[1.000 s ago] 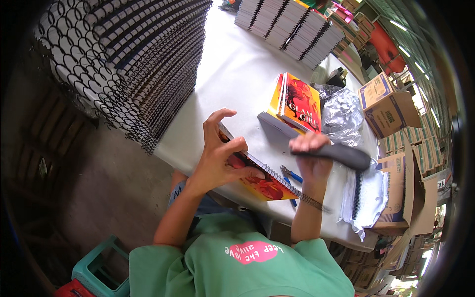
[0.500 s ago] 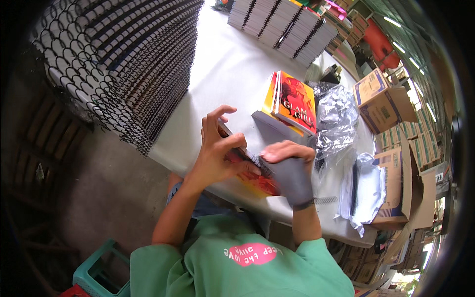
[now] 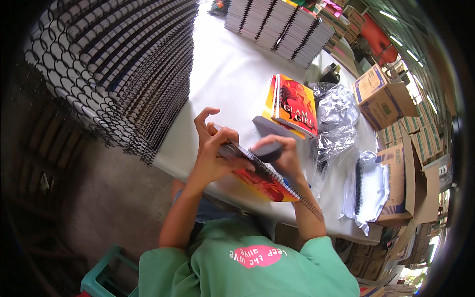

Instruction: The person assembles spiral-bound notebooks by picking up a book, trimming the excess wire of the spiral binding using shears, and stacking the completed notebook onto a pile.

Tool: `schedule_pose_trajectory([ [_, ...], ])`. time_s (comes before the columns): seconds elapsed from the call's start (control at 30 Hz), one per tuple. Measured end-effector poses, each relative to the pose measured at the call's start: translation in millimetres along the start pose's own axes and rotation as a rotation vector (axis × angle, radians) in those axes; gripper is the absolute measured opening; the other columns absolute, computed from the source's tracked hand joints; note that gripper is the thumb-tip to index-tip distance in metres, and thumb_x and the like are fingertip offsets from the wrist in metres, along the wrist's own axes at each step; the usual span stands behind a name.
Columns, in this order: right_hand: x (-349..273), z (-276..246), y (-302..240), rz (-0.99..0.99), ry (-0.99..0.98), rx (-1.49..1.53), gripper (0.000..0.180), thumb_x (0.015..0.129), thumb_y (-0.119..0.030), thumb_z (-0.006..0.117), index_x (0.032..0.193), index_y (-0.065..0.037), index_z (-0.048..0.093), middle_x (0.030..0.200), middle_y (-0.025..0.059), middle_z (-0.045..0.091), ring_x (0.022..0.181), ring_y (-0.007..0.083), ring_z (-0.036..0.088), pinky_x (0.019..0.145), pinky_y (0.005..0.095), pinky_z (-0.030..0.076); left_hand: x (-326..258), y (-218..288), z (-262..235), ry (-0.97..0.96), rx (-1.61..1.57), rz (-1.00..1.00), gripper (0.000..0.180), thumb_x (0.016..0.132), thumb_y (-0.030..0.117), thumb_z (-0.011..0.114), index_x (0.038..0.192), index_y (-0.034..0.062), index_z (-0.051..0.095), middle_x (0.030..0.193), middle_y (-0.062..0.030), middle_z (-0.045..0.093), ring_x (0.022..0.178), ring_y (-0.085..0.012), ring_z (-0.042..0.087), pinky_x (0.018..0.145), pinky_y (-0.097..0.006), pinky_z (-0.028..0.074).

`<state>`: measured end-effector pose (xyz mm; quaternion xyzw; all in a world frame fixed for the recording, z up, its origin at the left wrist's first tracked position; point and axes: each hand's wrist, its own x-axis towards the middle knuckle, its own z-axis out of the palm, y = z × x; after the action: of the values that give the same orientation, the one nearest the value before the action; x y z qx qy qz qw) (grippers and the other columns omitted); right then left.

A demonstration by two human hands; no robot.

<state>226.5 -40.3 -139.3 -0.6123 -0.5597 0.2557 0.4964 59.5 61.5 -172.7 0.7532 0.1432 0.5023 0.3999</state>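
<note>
My left hand point(image 3: 212, 158) is closed around a spiral-bound notebook point(image 3: 269, 185) with a red and yellow cover, held tilted above the table's near edge. Its thumb lies across the cover and the index finger is raised. A dark wire coil point(image 3: 310, 207) runs through the holes along the notebook's upper edge, and its loose end sticks out past the corner over my right forearm. My right hand point(image 3: 284, 157) is closed on a dark, rounded, pad-like thing point(image 3: 267, 151), blurred by motion, beside the coil. Its exact kind cannot be made out.
Finished-looking notebooks point(image 3: 296, 101) lie stacked ahead on the white table point(image 3: 222, 74). Tall stacks of coil-bound books point(image 3: 133, 84) stand at left, and another row point(image 3: 277, 29) at the back. Clear plastic wrap point(image 3: 336, 114), crumpled white sheets point(image 3: 371, 185) and cardboard boxes point(image 3: 396, 183) are at right.
My right hand with the dark thing has moved up and left along the coil, uncovering more of the notebook's edge. The left hand keeps its hold, with little shift.
</note>
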Motion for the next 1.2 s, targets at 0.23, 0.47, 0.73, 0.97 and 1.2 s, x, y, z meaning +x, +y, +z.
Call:
schedule_pose_trajectory([
  [0.23, 6.6, -0.2, 25.9, 0.035, 0.038, 0.029, 0.018, 0.07, 0.011, 0.058, 0.082, 0.002, 0.069, 0.078, 0.012, 0.068, 0.073, 0.0129, 0.063, 0.067, 0.0251, 0.051, 5.1, -5.4, 1.6, -0.019, -0.056, 0.017, 0.045, 0.046, 0.015, 0.083, 0.08, 0.0121, 0.054, 0.079, -0.0024, 0.049, 0.11, -0.0238, 0.031, 0.071, -0.032, 0.036],
  [0.47, 13.9, -3.8, 18.8, -0.09, 0.033, 0.014, 0.011, 0.072, 0.005, 0.066, 0.083, 0.002, 0.068, 0.08, 0.0107, 0.067, 0.073, 0.0153, 0.063, 0.067, 0.0246, 0.049, 5.5, -9.1, -0.4, -0.013, -0.09, 0.015, 0.05, 0.048, 0.028, 0.09, 0.081, 0.012, 0.055, 0.104, -0.007, 0.042, 0.1, -0.0195, 0.039, 0.074, -0.034, 0.041],
  [0.73, 20.2, 3.2, 18.8, -0.072, 0.176, 0.179, 0.012, 0.073, 0.005, 0.06, 0.081, 0.002, 0.068, 0.072, 0.0076, 0.064, 0.066, 0.0137, 0.06, 0.064, 0.024, 0.046, 3.2, -15.1, 2.6, 0.002, -0.126, 0.044, 0.059, 0.045, 0.024, 0.09, 0.087, 0.0141, 0.049, 0.102, -0.0075, 0.04, 0.105, -0.0187, 0.034, 0.058, -0.026, 0.036],
  [0.97, 22.9, 6.9, 7.5, -0.027, 0.275, 0.522, 0.016, 0.07, 0.008, 0.06, 0.082, 0.002, 0.069, 0.077, 0.0113, 0.067, 0.063, 0.0123, 0.061, 0.062, 0.0239, 0.049, 1.0, -23.8, 4.6, -0.001, -0.247, -0.12, 0.084, 0.04, 0.014, 0.092, 0.104, 0.014, 0.037, 0.114, -0.0071, 0.033, 0.088, -0.011, 0.042, 0.062, -0.024, 0.042],
  [1.2, 16.9, 8.6, 1.8, -0.02, 0.155, 0.606, 0.016, 0.071, 0.003, 0.061, 0.085, 0.005, 0.068, 0.077, 0.0101, 0.067, 0.071, 0.015, 0.064, 0.069, 0.0277, 0.052, 6.2, -24.7, 4.8, -0.068, -0.229, -0.187, 0.084, 0.043, 0.019, 0.092, 0.1, 0.0098, 0.031, 0.1, -0.0057, 0.032, 0.092, -0.0112, 0.042, 0.069, -0.024, 0.043],
])
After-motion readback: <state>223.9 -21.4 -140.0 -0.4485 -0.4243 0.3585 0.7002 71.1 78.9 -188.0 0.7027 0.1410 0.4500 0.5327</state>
